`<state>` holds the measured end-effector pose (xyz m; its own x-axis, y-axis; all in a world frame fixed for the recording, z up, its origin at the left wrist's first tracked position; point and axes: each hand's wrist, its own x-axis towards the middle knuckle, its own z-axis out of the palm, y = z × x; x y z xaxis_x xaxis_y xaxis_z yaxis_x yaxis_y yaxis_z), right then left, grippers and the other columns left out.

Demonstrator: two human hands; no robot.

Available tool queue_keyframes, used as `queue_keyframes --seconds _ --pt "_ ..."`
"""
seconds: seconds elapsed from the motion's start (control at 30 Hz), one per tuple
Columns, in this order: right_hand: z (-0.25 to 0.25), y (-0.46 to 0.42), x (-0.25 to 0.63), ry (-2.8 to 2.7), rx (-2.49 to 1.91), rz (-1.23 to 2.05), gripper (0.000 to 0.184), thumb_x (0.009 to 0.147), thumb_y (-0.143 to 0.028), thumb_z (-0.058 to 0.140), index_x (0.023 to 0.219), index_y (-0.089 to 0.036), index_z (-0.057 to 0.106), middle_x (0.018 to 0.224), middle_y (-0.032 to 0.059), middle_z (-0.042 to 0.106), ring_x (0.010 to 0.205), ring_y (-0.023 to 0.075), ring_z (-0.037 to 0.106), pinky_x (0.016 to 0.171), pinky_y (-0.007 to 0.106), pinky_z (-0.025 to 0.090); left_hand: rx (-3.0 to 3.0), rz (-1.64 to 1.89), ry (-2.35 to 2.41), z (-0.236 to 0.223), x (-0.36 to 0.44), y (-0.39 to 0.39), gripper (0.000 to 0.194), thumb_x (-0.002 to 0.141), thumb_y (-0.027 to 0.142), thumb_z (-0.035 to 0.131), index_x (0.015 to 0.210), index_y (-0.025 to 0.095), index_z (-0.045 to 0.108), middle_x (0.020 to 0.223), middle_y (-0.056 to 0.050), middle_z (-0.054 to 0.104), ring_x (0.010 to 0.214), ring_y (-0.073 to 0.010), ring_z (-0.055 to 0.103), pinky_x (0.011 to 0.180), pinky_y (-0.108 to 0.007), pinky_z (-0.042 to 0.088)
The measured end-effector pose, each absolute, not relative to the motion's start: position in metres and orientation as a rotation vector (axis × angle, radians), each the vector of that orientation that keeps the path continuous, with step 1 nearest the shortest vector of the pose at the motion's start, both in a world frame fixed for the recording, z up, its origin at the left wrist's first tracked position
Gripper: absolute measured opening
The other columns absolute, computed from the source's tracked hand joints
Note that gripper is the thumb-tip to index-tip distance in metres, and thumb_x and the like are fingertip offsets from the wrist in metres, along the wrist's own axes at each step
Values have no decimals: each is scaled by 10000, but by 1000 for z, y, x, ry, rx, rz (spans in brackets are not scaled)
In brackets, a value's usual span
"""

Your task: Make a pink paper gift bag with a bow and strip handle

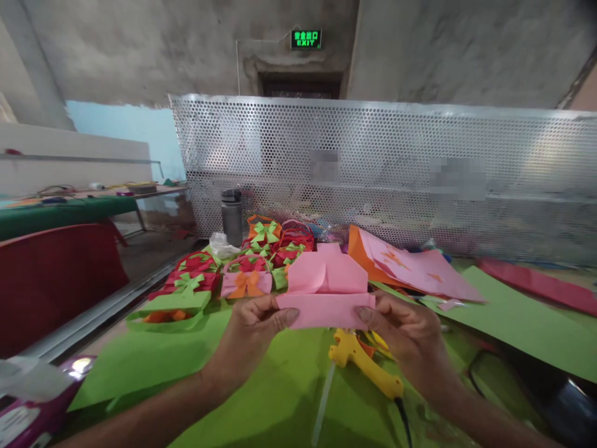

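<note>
2 bare hands, left hand [252, 330] and right hand [405, 336], pinch a folded pink paper piece [326, 308], mid-frame; lower left, a small open green paper bag [135, 322] holds orange bits [166, 316].

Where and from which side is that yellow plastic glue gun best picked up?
Probably by its handle, from the right: that slim part slants out that way to the black cord, clear of the translucent glue stick.

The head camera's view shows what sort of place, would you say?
Probably a small craft workshop: paper bags with bows crowd the table, a yellow glue gun lies there, and a green exit sign hangs on the bare wall.
</note>
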<state>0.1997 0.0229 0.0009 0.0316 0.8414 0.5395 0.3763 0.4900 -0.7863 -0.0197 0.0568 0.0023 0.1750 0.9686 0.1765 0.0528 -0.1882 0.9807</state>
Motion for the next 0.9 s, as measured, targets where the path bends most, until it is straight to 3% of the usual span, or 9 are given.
queue_keyframes --seconds 0.13,0.2,0.3,0.47,0.67,0.8,0.9 --pt "1 22 199 -1589 -1050 500 314 806 -313 570 560 -194 416 629 -23 468 588 113 410 549 250 330 1428 1185 994 4 -18 56 180 609 296 734 576 142 648 566 25 593 542 -84 480 506 -180 357" --pt "2 20 198 -1598 -1052 473 311 803 -315 572 561 -195 417 620 -23 461 586 114 408 549 250 334 1342 1197 942 3 -18 57 159 595 265 754 694 161 684 634 22 637 587 -93 523 546 -183 399" --pt "3 18 197 -1627 -1070 422 312 802 -313 570 558 -195 416 587 -34 429 558 108 387 543 248 330 1198 1211 854 -2 -18 58 307 576 207 776 871 225 689 701 46 667 612 -78 550 579 -170 429" --pt "4 17 196 -1638 -1050 404 317 808 -290 565 562 -197 388 588 -41 417 553 99 388 536 232 334 1255 1094 703 -5 -19 57 202 647 201 736 847 210 707 808 19 695 709 -92 581 661 -183 454" --pt "4 15 195 -1663 -1055 350 291 809 -277 563 571 -193 417 626 -22 498 588 107 454 553 226 358 1311 1069 741 -1 -20 58 278 655 222 732 930 219 693 838 4 693 723 -107 572 639 -192 452" --pt "3 12 194 -1670 -1055 303 303 809 -261 557 559 -194 398 593 -35 467 559 97 433 531 213 348 1362 1089 745 0 -20 59 88 667 236 720 740 188 705 676 28 646 579 -63 490 534 -153 389" --pt "3 13 194 -1676 -1070 316 306 811 -266 552 567 -197 381 581 -43 429 543 93 412 515 210 339 1397 1100 730 -3 -21 60 120 697 265 693 632 166 684 600 30 590 548 -59 451 518 -157 360"
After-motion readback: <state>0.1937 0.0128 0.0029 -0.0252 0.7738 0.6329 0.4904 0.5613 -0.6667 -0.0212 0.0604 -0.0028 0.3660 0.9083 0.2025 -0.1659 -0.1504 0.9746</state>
